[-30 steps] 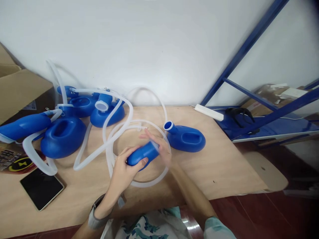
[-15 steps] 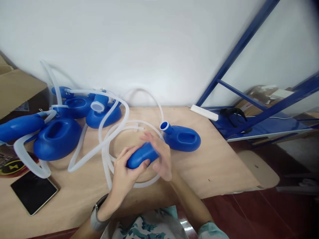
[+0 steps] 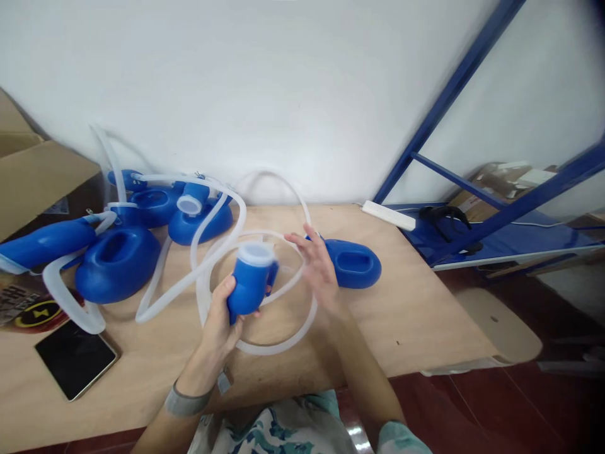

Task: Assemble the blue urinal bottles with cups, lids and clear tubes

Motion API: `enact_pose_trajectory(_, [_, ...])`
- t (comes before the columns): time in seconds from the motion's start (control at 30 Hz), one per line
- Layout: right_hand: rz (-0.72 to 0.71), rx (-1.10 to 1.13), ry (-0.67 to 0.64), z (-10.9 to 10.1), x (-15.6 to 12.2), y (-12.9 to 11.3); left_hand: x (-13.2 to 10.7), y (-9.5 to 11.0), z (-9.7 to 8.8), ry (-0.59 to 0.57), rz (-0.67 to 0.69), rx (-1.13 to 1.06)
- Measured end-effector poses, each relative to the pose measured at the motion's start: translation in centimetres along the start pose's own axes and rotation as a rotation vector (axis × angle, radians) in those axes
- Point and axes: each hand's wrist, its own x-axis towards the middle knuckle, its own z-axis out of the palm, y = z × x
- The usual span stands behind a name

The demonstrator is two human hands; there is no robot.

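My left hand [image 3: 220, 321] grips a blue plastic tube piece [image 3: 249, 284] with a pale translucent cap on its upper end, held nearly upright above the wooden table [image 3: 416, 315]. My right hand [image 3: 317, 268] hovers just right of it with the fingers spread and nothing in them, close to the neck of a blue oval basin [image 3: 352, 263]. A coil of clear tubing [image 3: 278, 340] lies on the table under both hands.
Several more blue basins [image 3: 118, 261] and tangled clear tubes sit at the left rear by the wall. A dark phone [image 3: 75, 359] lies near the front left edge. A cardboard box [image 3: 33, 176] stands far left. A blue metal rack [image 3: 472, 214] and a white power strip [image 3: 390, 215] are on the right.
My left hand has turned the blue piece from lying sideways to nearly upright, capped end up. My right hand has come off it and moved right toward the blue basin.
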Motion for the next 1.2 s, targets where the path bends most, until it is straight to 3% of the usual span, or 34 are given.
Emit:
enact_pose_trajectory(0.1, [0.000,-0.348,0.011,0.3,-1.6,0.6,-0.4,0.5,0.0,0.018,-0.183,-0.155])
enact_pose_trajectory(0.23, [-0.062,-0.396,0.124,1.5,-3.3,1.2,-0.8,0.4,0.2,0.047,-0.319,-0.219])
enact_pose_trajectory(0.4, [-0.183,-0.506,0.243,1.6,-2.9,1.1,-0.8,0.3,0.2,0.007,-0.363,-0.190])
enact_pose_trajectory(0.63, [-0.359,-0.685,-0.007,0.7,-2.4,2.2,-0.7,0.7,-0.1,-0.160,-0.417,-0.140])
enact_pose_trajectory(0.83, [-0.371,-0.606,0.021,0.9,-2.9,2.2,-0.6,1.1,-0.4,-0.149,-0.389,-0.122])
enact_pose_trajectory(0.93, [-0.339,-0.532,0.051,1.1,-3.1,2.2,-0.8,1.3,-0.4,-0.161,-0.404,-0.146])
enact_pose_trajectory(1.07, [-0.190,-0.434,0.073,1.5,-2.9,2.0,-0.8,1.3,-0.6,-0.146,-0.417,-0.156])
enact_pose_trajectory(1.2, [-0.061,-0.341,0.215,2.1,-2.4,1.2,-0.5,1.5,-0.8,-0.121,-0.444,-0.183])
